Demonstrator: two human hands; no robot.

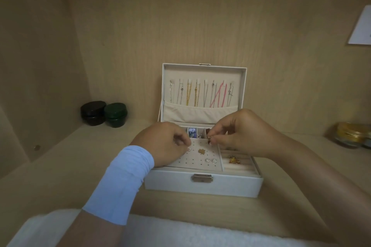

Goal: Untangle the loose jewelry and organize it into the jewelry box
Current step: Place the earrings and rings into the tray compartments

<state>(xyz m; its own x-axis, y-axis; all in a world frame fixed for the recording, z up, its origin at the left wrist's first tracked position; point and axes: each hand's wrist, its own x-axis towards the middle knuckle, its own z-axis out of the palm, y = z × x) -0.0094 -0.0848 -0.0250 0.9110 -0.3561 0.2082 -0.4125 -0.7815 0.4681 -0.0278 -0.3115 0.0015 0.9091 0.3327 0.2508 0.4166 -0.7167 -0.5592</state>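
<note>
A white jewelry box [202,185] stands open on the wooden shelf, its lid upright with several chains [192,94] and a pink cord hanging inside. My right hand [241,132] pinches a small gold earring [210,137] above the perforated earring panel [200,158]. My left hand [166,142], with a light blue wrist wrap, rests on the panel's left side with curled fingers; a tiny silver piece [188,149] shows at its fingertips. A brown flower stud [201,151] and two crystal studs [210,160] sit on the panel. Gold pieces [233,159] lie in the right compartment.
Two dark round jars, black [93,113] and green [116,114], stand at the back left. A glass jar with gold contents [350,134] stands at the right. A white card [361,26] leans on the right wall. White fluffy cloth [180,232] lies along the near edge.
</note>
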